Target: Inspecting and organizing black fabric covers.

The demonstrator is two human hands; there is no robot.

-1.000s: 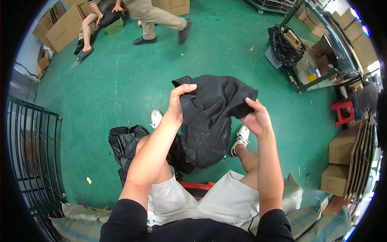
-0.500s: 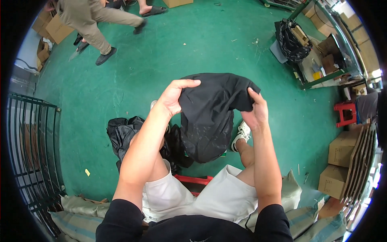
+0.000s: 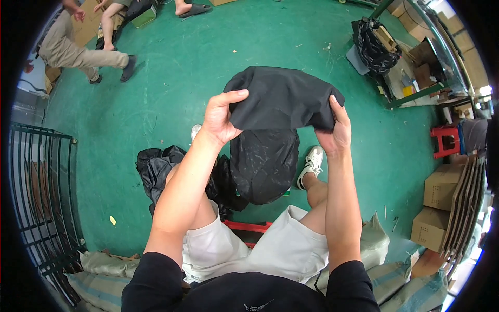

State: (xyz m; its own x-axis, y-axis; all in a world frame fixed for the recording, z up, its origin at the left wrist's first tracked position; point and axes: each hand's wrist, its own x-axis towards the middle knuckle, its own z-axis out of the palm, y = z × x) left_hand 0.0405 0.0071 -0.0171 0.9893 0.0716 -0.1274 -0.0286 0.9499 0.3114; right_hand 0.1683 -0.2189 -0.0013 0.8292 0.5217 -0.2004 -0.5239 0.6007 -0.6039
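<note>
I hold a black folded garment (image 3: 283, 101) up in front of me with both hands. My left hand (image 3: 221, 118) grips its left edge, thumb on top. My right hand (image 3: 335, 131) pinches its right edge. Below the garment hangs a shiny black plastic bag (image 3: 264, 164), part of it behind the cloth. I sit with white shorts on, white sneakers (image 3: 312, 165) on the green floor.
A heap of black plastic bags (image 3: 156, 169) lies by my left knee. A black metal rack (image 3: 44, 192) stands at left. Cardboard boxes (image 3: 442, 205) and a red stool (image 3: 446, 139) are at right. Another person's legs (image 3: 83, 52) are at far left; a cluttered green frame table (image 3: 410, 91) at upper right.
I have lifted the garment higher and spread it wider between my hands. The walking person has moved from the top to the upper left.
</note>
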